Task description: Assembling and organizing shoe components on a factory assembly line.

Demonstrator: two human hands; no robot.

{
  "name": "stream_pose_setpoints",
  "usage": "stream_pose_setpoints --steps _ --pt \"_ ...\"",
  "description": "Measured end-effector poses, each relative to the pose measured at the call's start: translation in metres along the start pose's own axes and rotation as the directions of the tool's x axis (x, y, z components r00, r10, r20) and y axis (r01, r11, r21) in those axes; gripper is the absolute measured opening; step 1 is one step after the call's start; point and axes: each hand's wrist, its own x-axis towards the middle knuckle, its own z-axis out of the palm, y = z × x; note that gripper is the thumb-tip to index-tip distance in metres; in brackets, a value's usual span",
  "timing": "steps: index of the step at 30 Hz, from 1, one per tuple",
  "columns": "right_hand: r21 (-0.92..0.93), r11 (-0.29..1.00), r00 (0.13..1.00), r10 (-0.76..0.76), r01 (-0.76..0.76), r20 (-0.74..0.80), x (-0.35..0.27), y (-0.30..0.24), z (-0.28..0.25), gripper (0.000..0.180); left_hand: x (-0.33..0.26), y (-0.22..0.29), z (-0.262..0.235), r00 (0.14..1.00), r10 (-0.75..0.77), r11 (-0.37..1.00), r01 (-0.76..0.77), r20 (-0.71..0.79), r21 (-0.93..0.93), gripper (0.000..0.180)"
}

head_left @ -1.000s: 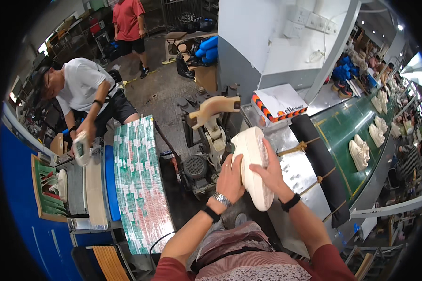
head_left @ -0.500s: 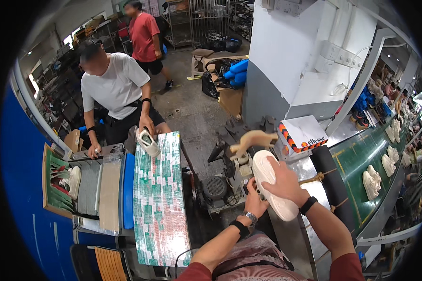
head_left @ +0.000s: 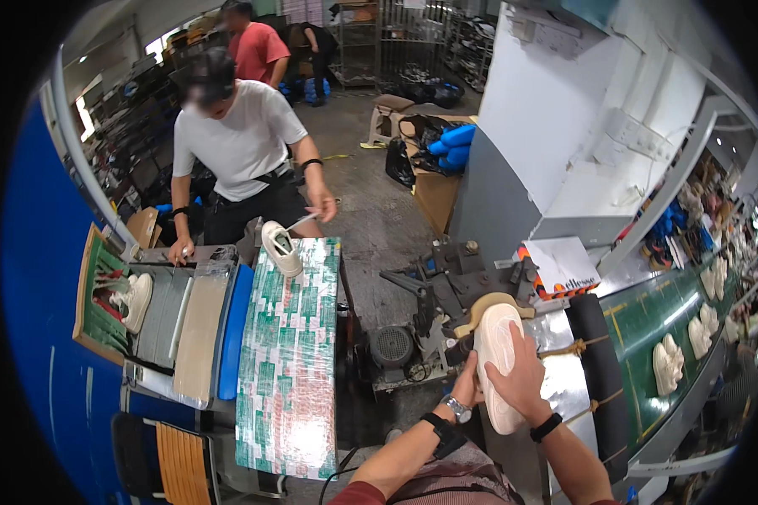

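A cream shoe [head_left: 498,332] is held sole up in front of me, its far end overlapping the curved tan pad [head_left: 478,309] of a machine. Whether shoe and pad touch, I cannot tell. My right hand [head_left: 519,380] wraps the shoe's right side, with the thumb across the sole. On the left side, my left hand [head_left: 468,380] grips the shoe's edge, its fingertips partly hidden beneath it. The shoe's upper faces down, out of sight.
A machine with a motor [head_left: 392,346] stands ahead. Left is a wrapped table [head_left: 278,379] with a white shoe [head_left: 281,249], where a co-worker [head_left: 240,143] stands. A shoebox [head_left: 560,265] and green conveyor [head_left: 640,353] with several shoes lie right.
The view has shifted. The shoe in my hands now stands more upright, its far end before the tan pad. The co-worker's hand has left the table shoe and holds a thin pale strip.
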Motion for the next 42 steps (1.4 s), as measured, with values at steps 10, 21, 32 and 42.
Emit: stream_pose_setpoints --steps 10,21,32,42 --pt "0.010 0.990 0.976 -0.137 0.141 -0.172 -0.019 -0.007 0.008 0.093 0.017 -0.032 -0.009 0.997 0.051 0.999 -0.050 -0.054 0.019 0.092" --pt "0.525 0.851 0.967 0.160 -0.035 -0.196 -0.111 -0.016 -0.010 0.089 -0.084 -0.024 0.001 1.000 -0.016 0.970 0.014 0.007 0.241 0.066" --pt "0.611 -0.611 0.777 -0.009 -0.503 0.630 -0.036 -0.002 0.058 0.057 -0.233 0.064 -0.076 0.976 -0.161 -0.092 0.132 -0.145 0.987 0.083" --pt "0.948 0.302 0.974 -0.167 -0.095 0.151 -0.082 0.028 -0.058 0.111 -0.157 -0.010 -0.072 0.949 0.300 -0.232 0.167 -0.093 0.958 0.080"
